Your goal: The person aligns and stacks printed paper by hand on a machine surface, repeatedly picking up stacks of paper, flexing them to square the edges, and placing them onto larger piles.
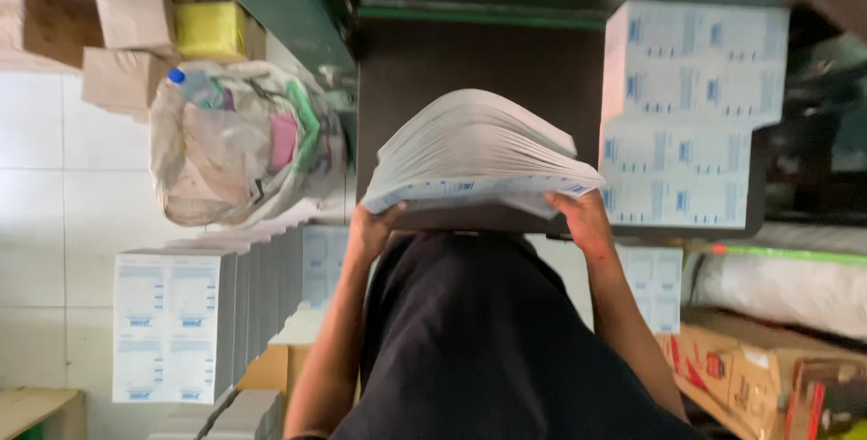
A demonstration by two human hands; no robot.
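I hold a thick stack of white printed sheets with both hands, above a dark table surface. My left hand grips the stack's near left corner from below. My right hand grips its near right corner. The sheets bow upward in the middle and fan out along the near edge, where blue print shows. My black shirt fills the lower middle of the view.
A flat pile of white-and-blue printed sheets lies right of the held stack. More upright stacks stand at lower left. A full plastic sack with a bottle sits on the white tiled floor. Cardboard boxes are upper left, and more boxes lower right.
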